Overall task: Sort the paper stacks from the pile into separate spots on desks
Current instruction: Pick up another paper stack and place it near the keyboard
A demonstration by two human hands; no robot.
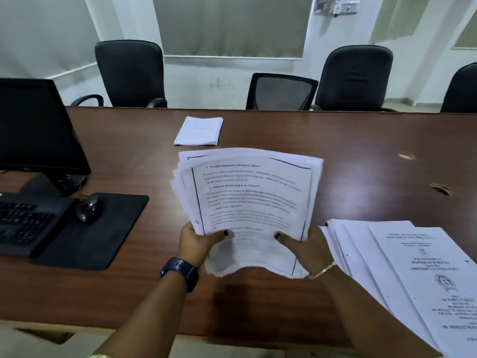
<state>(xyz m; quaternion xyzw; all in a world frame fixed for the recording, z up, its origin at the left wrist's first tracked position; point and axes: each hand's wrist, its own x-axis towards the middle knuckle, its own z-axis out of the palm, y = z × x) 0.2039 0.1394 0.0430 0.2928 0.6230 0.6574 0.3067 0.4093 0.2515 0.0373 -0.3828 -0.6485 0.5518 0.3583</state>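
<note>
I hold a thick stack of printed pages [247, 200] above the brown desk [348, 156], its top sheets fanned and tilted toward me. My left hand [198, 244] grips its lower left edge, thumb on top. My right hand [304, 246] grips the lower right edge the same way. A small neat stack of papers [200, 131] lies flat farther back on the desk. At the right front, a spread pile of papers [402, 275] with a title page on top lies on the desk and runs off the frame.
A black monitor [36, 127], keyboard [23, 218] and mouse [89, 208] on a black mat [113, 228] occupy the left side. Several black office chairs [131, 73] stand behind the desk's far edge. Two cable holes [440, 188] sit in the desk at right.
</note>
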